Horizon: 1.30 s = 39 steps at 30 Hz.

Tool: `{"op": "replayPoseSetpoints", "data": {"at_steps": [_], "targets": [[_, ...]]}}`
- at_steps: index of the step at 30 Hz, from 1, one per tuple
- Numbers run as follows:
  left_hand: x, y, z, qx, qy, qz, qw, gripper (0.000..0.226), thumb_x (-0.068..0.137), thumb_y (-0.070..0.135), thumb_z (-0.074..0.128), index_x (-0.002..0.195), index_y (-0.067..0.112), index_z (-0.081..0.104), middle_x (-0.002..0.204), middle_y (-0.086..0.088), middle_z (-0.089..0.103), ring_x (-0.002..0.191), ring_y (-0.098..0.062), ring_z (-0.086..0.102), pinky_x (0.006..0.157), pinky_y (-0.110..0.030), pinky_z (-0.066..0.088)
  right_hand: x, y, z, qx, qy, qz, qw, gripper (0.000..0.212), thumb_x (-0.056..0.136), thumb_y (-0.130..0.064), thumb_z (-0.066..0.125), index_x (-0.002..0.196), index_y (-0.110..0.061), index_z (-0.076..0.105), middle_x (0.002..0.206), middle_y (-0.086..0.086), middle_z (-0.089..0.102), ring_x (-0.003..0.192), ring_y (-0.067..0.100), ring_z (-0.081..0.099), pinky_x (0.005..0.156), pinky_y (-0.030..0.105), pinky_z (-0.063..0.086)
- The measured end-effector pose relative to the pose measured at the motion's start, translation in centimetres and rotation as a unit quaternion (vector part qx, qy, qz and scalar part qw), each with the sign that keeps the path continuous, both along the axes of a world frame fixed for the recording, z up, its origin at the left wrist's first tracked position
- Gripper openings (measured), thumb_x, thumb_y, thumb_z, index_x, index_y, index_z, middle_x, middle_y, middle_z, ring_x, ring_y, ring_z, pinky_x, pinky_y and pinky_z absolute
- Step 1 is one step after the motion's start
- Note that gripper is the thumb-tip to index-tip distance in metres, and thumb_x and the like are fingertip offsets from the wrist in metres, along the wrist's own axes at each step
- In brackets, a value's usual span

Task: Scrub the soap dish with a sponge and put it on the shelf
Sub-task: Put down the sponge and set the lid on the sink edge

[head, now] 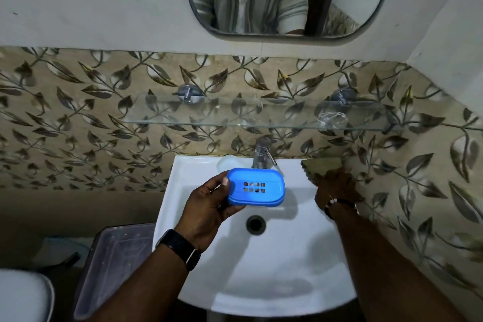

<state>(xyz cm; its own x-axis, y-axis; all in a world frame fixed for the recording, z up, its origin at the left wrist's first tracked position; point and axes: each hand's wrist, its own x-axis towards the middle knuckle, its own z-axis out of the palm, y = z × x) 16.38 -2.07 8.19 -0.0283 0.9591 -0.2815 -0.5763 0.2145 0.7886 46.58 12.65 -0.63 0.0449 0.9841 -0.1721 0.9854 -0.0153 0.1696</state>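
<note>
- Soap dish (255, 187): blue, slotted face up, held level over the sink (287, 256) basin, just in front of the tap (262, 152). I'd guess so drips fall in the bowl.
- Left hand (209, 206): fingers clamped on the dish's left end, thumb on the rim; leaves the top clear for scrubbing.
- Right hand (335, 188): down on the sponge (322, 166) at the sink's back-right corner by the wall. Fingers curled over it; can't tell if gripped yet.
- Scrubbing not begun, I judge; sponge and dish apart.
- Glass shelf (248, 123): above the tap, wall-mounted; the dish's end spot.
</note>
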Motion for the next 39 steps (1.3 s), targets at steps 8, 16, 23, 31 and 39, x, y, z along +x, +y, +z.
{"op": "replayPoseSetpoints", "data": {"at_steps": [8,16,23,31,39], "targets": [[0.8,0.7,-0.2,-0.002,0.003,-0.005,1.0,0.037,0.088,0.029,0.067,0.122,0.013,0.071,0.119,-0.015,0.073,0.102,-0.026,0.073,0.076,-0.034,0.061,0.6,1.6,0.3,-0.026,0.123,-0.011,0.992,0.064,0.09,-0.018,0.053,0.15,-0.023,0.031,0.164,0.009,0.013,0.15,0.034,0.013,0.12,0.049,0.022],[1.1,1.0,-0.6,0.0,0.0,-0.012,1.0,0.042,0.086,0.03,0.069,0.124,0.013,0.07,0.12,-0.014,0.073,0.103,-0.026,0.073,0.077,-0.034,0.06,-1.4,0.7,0.2,-0.03,0.084,0.004,0.996,0.077,0.086,-0.031,0.057,0.155,-0.03,0.021,0.159,0.01,0.022,0.146,0.039,0.019,0.12,0.049,0.021],[0.9,0.9,-0.9,0.002,0.01,-0.014,1.0,0.041,0.088,0.031,0.068,0.125,0.013,0.069,0.124,-0.016,0.071,0.108,-0.028,0.071,0.078,-0.034,0.06,-1.3,1.3,0.0,-0.051,0.068,0.008,0.996,0.084,0.084,-0.036,0.059,0.156,-0.033,0.016,0.16,0.01,0.019,0.146,0.04,0.017,0.119,0.052,0.023],[0.8,0.8,-1.0,0.017,0.01,-0.01,1.0,0.044,0.083,0.033,0.071,0.123,0.015,0.07,0.122,-0.013,0.073,0.105,-0.025,0.072,0.077,-0.033,0.06,0.7,1.3,0.1,0.022,0.194,0.032,0.98,0.065,0.092,-0.032,0.057,0.152,-0.029,0.034,0.159,0.006,0.033,0.144,0.031,0.032,0.117,0.041,0.031],[0.9,1.1,-0.4,0.023,0.0,0.002,1.0,0.034,0.083,0.027,0.07,0.114,0.013,0.072,0.108,-0.01,0.077,0.096,-0.023,0.075,0.073,-0.033,0.062,0.1,-3.4,4.4,0.283,0.328,0.047,0.9,0.061,0.087,-0.034,0.038,0.136,-0.001,0.055,0.136,0.022,0.057,0.121,0.041,0.052,0.103,0.046,0.046]]}}
